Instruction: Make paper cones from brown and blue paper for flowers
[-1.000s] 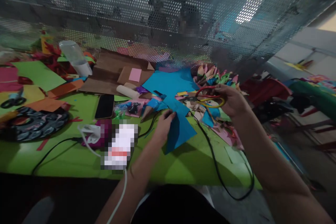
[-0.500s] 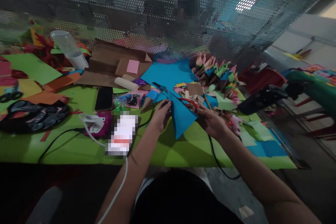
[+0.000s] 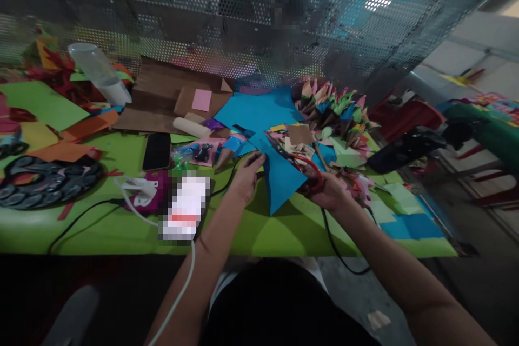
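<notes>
My left hand (image 3: 248, 175) pinches the left edge of a blue sheet of paper (image 3: 281, 181), whose pointed corner hangs toward me. To its right, my right hand (image 3: 326, 189) grips a pair of scissors (image 3: 314, 165) with red handles. The dark blades lie at the right edge of the blue paper, and whether they are apart is hard to make out. Behind, more blue paper (image 3: 259, 111) spreads toward the perforated screen. Paper scraps (image 3: 298, 143) lie just beyond the scissors.
A dark phone (image 3: 157, 151), a lit phone (image 3: 186, 208) on a white cable and a purple power socket (image 3: 148, 194) lie on the green table (image 3: 243, 238). Folded paper cones (image 3: 336, 105) stand back right. A clear bottle (image 3: 99, 73) leans at the left. A perforated metal screen (image 3: 182, 21) rises behind.
My right hand has brought the scissors down and left to the blue paper's right edge. Over the last half second their handles have turned toward me. My left hand keeps its pinch on the paper.
</notes>
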{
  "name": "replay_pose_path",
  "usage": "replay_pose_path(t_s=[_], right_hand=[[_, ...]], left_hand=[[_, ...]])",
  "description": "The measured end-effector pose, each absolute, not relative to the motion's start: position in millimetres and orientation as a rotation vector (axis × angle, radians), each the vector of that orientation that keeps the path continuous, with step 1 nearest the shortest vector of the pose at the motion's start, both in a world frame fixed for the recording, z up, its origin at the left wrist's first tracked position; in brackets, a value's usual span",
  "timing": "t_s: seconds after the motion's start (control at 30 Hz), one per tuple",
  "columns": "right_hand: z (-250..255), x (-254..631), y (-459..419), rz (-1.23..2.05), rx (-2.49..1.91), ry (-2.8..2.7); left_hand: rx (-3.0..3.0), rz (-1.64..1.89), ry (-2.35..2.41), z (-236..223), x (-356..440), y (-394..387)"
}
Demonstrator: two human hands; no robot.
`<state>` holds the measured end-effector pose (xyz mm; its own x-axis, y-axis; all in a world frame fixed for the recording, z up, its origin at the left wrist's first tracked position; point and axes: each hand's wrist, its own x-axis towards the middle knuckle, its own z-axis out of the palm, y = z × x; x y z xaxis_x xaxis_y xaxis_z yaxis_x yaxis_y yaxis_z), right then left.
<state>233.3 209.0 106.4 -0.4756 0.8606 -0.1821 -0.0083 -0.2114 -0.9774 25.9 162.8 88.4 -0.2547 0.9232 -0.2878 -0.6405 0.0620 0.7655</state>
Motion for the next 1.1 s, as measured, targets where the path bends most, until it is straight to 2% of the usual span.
replay_pose_path(t_s=[0.13,0.37,0.57,1.1], right_hand=[[121,233,209,1.773,-0.942,-1.328],[139,232,208,1.646,-0.963,-1.567],[138,220,196,1.604,-1.133,-1.550],[133,216,191,1.591,-1.125,-1.619]], left_hand=[[0.426,1.556,1.089,87,23,163],[0.513,1.580,1.173,90,23,164],[0.622,1.631,1.224,91,25,163],[0.739,1.663,1.247,90,23,161]])
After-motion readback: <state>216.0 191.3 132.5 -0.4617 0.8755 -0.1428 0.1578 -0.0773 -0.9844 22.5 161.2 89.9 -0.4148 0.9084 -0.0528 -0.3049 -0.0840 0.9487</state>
